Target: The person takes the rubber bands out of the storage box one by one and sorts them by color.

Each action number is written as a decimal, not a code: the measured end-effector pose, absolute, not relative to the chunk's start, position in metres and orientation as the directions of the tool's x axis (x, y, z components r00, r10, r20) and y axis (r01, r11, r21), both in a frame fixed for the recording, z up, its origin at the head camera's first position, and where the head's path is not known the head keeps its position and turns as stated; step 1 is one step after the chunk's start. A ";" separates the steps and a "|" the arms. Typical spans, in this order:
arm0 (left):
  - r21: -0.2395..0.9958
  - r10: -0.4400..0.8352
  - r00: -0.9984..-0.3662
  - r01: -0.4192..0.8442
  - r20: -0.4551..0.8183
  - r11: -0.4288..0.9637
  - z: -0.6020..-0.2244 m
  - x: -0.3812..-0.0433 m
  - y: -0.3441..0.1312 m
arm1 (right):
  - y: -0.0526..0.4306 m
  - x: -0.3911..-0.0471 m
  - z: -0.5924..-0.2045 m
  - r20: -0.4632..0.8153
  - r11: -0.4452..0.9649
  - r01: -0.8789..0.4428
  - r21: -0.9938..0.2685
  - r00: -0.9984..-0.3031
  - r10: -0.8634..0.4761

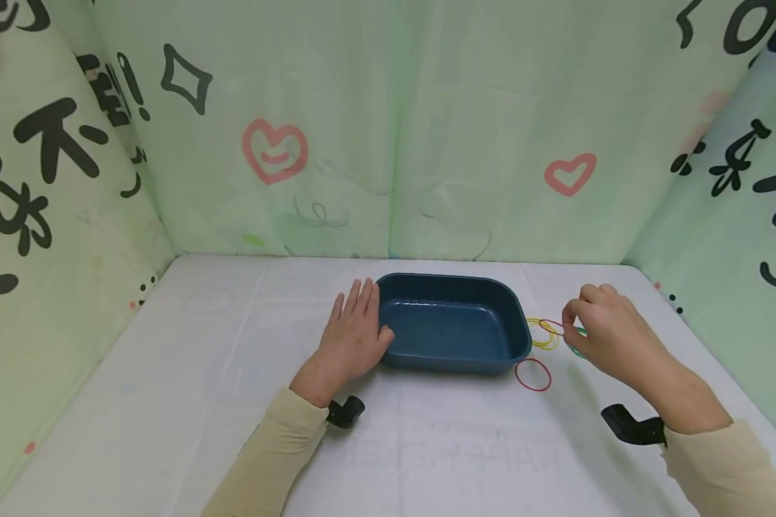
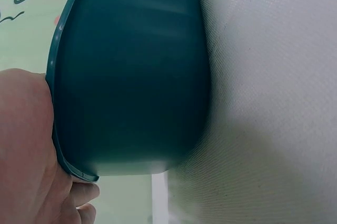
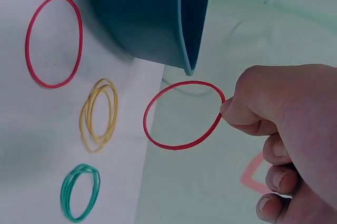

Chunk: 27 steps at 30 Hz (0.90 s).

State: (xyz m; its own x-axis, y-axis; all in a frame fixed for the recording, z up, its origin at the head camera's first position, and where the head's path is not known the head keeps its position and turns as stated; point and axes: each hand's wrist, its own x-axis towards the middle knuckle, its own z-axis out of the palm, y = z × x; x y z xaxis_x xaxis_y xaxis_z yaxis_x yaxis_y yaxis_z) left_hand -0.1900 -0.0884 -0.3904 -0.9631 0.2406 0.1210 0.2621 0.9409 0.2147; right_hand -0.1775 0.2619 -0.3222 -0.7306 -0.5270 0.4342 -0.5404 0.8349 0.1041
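Note:
Between the thumb and index finger of my right hand (image 1: 611, 334) a red rubber band (image 3: 181, 148) is pinched, hanging as an open loop above the table in the right wrist view. My left hand (image 1: 356, 337) rests with fingers straight on the left rim of a dark blue rectangular basin (image 1: 453, 364). A second red rubber band (image 3: 81, 34) lies on the table by the basin's near right corner. Yellow rubber bands (image 3: 86, 124) lie in a small bundle right of the basin. Beyond them is a bundle of green rubber bands (image 3: 65, 195), partly hidden behind my right hand in the head view.
A white cloth covers the table (image 1: 187, 402). Pale green curtains (image 1: 478, 122) with drawn hearts and dark lettering enclose its back and both sides. Each wrist wears a black camera mount, such as the right mount (image 1: 630, 425).

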 end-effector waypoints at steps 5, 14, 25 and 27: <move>0.223 0.249 -0.960 0.272 0.129 0.936 -0.391 -0.189 -0.089 | 0.261 -0.172 -0.334 0.390 0.852 -0.517 0.080 -0.771 -0.504; 0.219 0.253 -0.959 0.277 0.130 0.936 -0.392 -0.190 -0.089 | 0.256 -0.162 -0.358 0.328 0.867 -0.495 0.058 -0.811 -0.484; 0.216 0.246 -0.963 0.266 0.113 0.940 -0.390 -0.190 -0.091 | 0.251 -0.152 -0.384 0.331 0.844 -0.536 -0.020 -0.800 -0.500; 0.218 0.246 -0.963 0.265 0.110 0.939 -0.390 -0.190 -0.092 | 0.250 -0.151 -0.384 0.333 0.850 -0.525 -0.039 -0.809 -0.485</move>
